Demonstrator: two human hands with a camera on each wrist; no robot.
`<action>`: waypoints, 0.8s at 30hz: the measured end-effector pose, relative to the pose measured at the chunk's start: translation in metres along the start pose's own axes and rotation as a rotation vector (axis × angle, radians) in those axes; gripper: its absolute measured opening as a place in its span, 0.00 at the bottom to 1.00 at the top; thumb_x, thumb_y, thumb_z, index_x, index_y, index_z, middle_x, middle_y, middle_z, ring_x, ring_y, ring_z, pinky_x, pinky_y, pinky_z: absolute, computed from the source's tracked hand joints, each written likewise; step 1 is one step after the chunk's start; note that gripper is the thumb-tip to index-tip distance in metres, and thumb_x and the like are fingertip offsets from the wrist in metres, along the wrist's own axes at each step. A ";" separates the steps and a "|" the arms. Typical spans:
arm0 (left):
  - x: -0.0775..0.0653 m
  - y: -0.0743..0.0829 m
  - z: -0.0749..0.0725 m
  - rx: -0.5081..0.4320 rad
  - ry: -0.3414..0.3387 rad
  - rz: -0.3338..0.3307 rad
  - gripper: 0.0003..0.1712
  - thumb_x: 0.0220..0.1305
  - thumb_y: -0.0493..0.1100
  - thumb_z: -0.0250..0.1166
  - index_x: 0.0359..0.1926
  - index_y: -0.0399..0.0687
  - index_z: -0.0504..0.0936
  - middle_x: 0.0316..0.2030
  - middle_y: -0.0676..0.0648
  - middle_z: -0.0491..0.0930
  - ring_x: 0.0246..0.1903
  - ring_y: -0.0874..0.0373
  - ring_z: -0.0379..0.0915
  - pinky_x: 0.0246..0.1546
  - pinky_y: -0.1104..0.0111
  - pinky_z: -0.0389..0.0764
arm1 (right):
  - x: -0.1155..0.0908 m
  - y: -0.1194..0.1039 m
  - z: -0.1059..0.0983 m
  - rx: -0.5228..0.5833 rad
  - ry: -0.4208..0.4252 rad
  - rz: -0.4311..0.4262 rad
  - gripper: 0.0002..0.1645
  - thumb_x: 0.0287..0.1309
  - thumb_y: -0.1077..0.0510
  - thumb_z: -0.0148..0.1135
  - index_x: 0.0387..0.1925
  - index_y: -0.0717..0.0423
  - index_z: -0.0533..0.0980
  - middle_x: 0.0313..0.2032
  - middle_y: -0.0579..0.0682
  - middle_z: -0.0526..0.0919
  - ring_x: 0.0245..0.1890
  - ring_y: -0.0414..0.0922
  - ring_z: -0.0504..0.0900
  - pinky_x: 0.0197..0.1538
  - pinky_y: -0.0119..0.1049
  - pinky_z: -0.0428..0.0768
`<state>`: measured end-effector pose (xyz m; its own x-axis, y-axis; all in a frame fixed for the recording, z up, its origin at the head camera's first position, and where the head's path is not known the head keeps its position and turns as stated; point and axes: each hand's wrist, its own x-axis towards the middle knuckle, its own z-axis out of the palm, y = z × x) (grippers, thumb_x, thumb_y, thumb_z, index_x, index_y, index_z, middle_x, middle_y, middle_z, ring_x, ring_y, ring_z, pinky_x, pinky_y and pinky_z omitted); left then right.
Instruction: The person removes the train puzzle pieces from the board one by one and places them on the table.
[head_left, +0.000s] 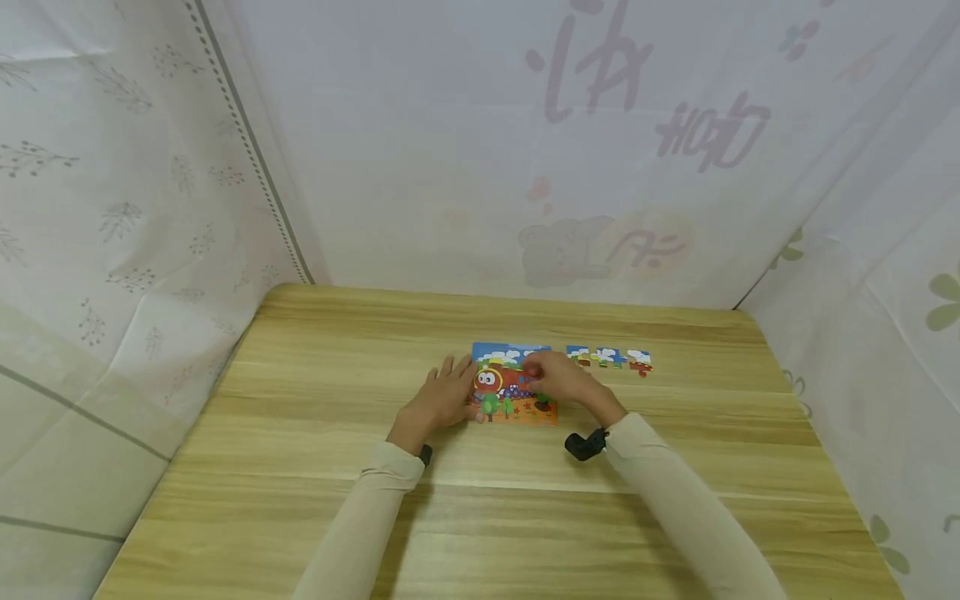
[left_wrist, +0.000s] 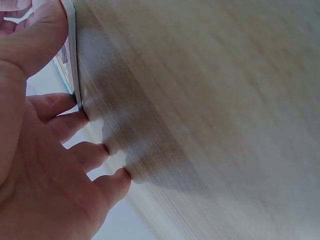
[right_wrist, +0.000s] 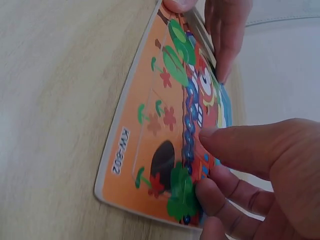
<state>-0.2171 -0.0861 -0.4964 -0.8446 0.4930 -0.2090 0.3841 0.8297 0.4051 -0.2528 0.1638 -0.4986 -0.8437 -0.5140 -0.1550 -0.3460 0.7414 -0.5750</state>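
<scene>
Head view: puzzle (head_left: 528, 413) is touched by left hand (head_left: 441, 397), fingers apart; whether anything is pinched by right hand (head_left: 564, 380) cannot be told.

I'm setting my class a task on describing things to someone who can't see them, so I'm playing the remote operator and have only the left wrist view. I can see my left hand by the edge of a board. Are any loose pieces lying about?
Observer: Yes. The head view shows a row of loose puzzle pieces on the table, to the right of the puzzle board.

Operator: Thanks. Is any lettering printed on that board? I see only a sliver of it.

Observer: Yes. In the right wrist view, the code KW-802 is printed on the board's orange part, near one corner.
</scene>
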 end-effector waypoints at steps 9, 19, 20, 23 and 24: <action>0.001 0.001 -0.001 -0.007 -0.010 -0.011 0.54 0.59 0.58 0.69 0.76 0.40 0.53 0.77 0.36 0.48 0.76 0.33 0.38 0.71 0.38 0.50 | 0.005 -0.011 0.004 -0.079 -0.038 0.094 0.28 0.55 0.54 0.74 0.57 0.57 0.78 0.40 0.48 0.81 0.34 0.44 0.75 0.38 0.39 0.75; 0.001 0.001 -0.001 -0.003 -0.016 -0.016 0.54 0.60 0.58 0.69 0.77 0.40 0.53 0.77 0.37 0.47 0.76 0.33 0.38 0.71 0.39 0.49 | 0.006 -0.013 0.004 -0.070 -0.038 0.095 0.26 0.56 0.53 0.73 0.54 0.56 0.76 0.42 0.49 0.79 0.36 0.45 0.75 0.38 0.39 0.74; 0.001 0.001 -0.001 0.001 -0.020 -0.018 0.54 0.60 0.58 0.68 0.77 0.40 0.53 0.77 0.37 0.47 0.76 0.34 0.37 0.72 0.39 0.49 | 0.006 -0.013 0.004 -0.067 -0.037 0.095 0.26 0.56 0.53 0.73 0.54 0.55 0.75 0.41 0.49 0.78 0.36 0.45 0.74 0.38 0.39 0.74; 0.001 0.001 -0.002 0.007 -0.019 -0.017 0.54 0.60 0.58 0.69 0.77 0.40 0.53 0.77 0.37 0.47 0.76 0.33 0.37 0.71 0.39 0.49 | 0.005 -0.013 0.004 -0.052 -0.034 0.090 0.26 0.55 0.53 0.74 0.53 0.55 0.74 0.39 0.48 0.77 0.34 0.45 0.74 0.37 0.39 0.73; 0.001 0.001 -0.001 0.004 -0.015 -0.016 0.54 0.59 0.58 0.69 0.77 0.39 0.53 0.77 0.37 0.47 0.76 0.33 0.38 0.71 0.39 0.49 | 0.005 -0.013 0.004 -0.049 -0.033 0.086 0.25 0.55 0.53 0.74 0.52 0.55 0.74 0.38 0.48 0.77 0.34 0.45 0.73 0.36 0.39 0.72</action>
<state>-0.2177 -0.0850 -0.4947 -0.8449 0.4832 -0.2293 0.3716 0.8387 0.3981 -0.2509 0.1497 -0.4948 -0.8573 -0.4611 -0.2291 -0.2935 0.8032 -0.5184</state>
